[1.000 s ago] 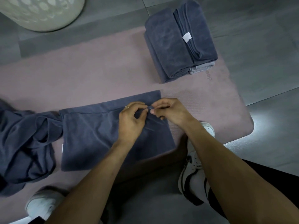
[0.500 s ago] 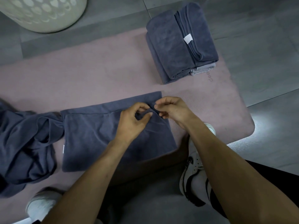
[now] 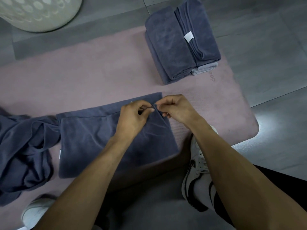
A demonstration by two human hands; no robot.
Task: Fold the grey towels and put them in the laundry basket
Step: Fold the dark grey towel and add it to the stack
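Observation:
A grey towel (image 3: 93,140), folded flat into a rectangle, lies on the pink mat (image 3: 86,75) in front of me. My left hand (image 3: 132,117) and my right hand (image 3: 177,108) meet near its far right corner. Both pinch a small raised bit of the towel's cloth between thumb and fingers. A stack of folded grey towels (image 3: 179,40) sits at the mat's far right. A crumpled grey towel (image 3: 25,151) lies at the left, touching the flat one. The white laundry basket (image 3: 38,12) stands on the floor at the top left.
The grey tiled floor (image 3: 265,47) surrounds the mat. My white shoes (image 3: 197,168) rest at the mat's near edge, one beside the flat towel's right side and one at the bottom left (image 3: 36,213). Bare mat lies between the flat towel and the basket.
Both hands have stayed at the towel's far right corner, shifting slightly. Their fingers have reworked the pinch on the small bit of cloth. The towel has not moved.

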